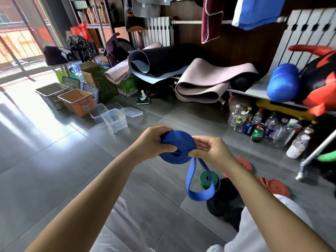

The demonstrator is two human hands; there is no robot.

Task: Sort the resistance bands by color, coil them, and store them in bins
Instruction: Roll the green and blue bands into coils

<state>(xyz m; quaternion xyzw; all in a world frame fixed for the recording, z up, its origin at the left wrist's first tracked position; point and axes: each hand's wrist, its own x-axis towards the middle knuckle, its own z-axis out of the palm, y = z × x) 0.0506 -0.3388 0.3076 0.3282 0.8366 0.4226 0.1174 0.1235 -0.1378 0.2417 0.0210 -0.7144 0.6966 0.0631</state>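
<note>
Held a flat blue rubber resistance band point(177, 151), mostly wound into a coil, up in the air over the grey tiled floor point(72, 170), between both hands. Gripped the coil's left side with the left hand point(154, 140), fingers curled over the top edge and thumb pressed near the centre. Pinched the coil's right edge with the right hand point(211, 150), thumb and curled fingers closed on the strap at the start of the loose tail. Let that tail hang down as an open loop (whether clear of the floor, could not tell). Below and to the right, on the tiles: a coiled green band point(209, 180), several coiled black bands point(218, 206) and coiled orange-red bands point(278, 187), close together. Well off to the left, a clear plastic bin point(114, 120), an orange-tinted bin point(76, 100) and a grey bin point(51, 93), lined up on the floor.
</note>
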